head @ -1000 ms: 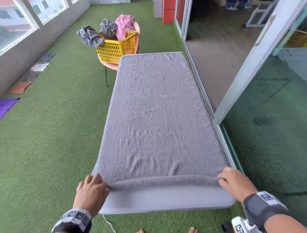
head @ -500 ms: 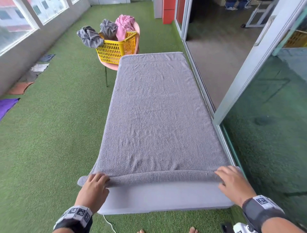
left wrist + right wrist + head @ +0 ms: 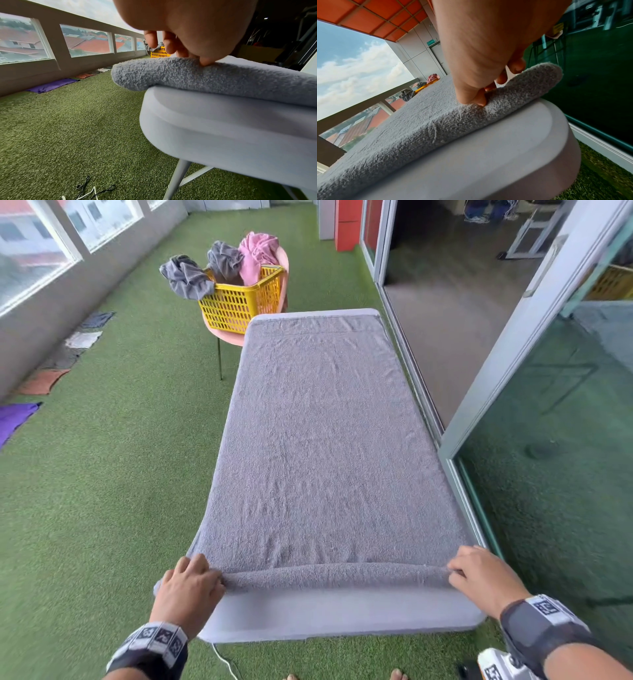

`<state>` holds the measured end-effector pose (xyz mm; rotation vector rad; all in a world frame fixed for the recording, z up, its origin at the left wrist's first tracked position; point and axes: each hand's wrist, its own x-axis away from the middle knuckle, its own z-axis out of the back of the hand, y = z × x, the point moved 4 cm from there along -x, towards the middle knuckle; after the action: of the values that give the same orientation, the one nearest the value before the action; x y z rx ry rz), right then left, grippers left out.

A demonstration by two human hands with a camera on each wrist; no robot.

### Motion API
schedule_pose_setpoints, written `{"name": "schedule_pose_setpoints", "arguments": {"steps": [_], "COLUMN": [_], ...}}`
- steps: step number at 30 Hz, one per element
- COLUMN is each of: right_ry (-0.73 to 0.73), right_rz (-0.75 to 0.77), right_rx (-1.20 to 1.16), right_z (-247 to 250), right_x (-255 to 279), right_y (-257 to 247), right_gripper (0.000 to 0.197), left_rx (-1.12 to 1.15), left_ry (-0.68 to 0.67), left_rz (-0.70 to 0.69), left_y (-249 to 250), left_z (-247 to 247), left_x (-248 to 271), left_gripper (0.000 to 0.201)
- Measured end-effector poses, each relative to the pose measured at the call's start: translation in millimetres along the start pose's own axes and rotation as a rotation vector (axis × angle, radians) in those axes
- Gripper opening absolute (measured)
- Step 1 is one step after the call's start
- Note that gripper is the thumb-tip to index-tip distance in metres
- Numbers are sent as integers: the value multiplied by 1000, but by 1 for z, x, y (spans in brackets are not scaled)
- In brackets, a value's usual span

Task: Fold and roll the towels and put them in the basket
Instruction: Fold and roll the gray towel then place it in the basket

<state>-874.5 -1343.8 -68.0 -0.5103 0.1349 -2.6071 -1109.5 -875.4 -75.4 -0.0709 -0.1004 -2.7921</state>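
Towel (image 3: 318,446): grey terry, spread flat along the counter (image 3: 342,616); near edge turned into a thin roll.
Handling: judged soft, limp and light; pile should resist slipping, but the roll may loosen or skew.
Hold points: both roll ends.
Left hand (image 3: 188,590): palm down, grip curled over the left roll end.
Right hand (image 3: 483,577): palm down, grip pinching the right end.
Basket (image 3: 239,299): beyond the far end, holding crumpled towels.

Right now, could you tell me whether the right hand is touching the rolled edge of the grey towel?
Touching. The right wrist view shows the right hand with thumb and fingertips pressed into the grey towel roll.
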Motion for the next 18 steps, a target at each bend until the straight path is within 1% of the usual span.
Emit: {"name": "schedule_pose_setpoints", "arguments": {"steps": [2,4,7,9,12,14,16,18], "right_ry": [64,108,146,135,92,78,63,36], "right_rz": [-36,-47,-26,-14,-9,-28,-46,-37], "right_rx": [-58,-94,-83,-44,58,93,85,81], "right_z": [2,-1,-8,-12,-18,-18,-15,-13], "right_x": [-1,-2,-2,-1,3,6,7,8], "right_y": [-1,-2,-1,2,5,8,9,8], "right_gripper": [18,17,22,24,40,43,32,13], "left_rx": [105,170,180,182,146,119,123,128], "left_ry": [10,25,76,101,49,9,3,-1], "left_rz": [5,5,-25,-46,-55,-36,-34,-37], "left_y": [3,5,7,8,6,3,1,1], "left_z": [1,1,-1,-1,-6,-10,-11,-10], "left_x": [-5,-8,-8,-7,-5,-5,-6,-6], "left_gripper": [10,17,25,30,46,51,49,44]}}
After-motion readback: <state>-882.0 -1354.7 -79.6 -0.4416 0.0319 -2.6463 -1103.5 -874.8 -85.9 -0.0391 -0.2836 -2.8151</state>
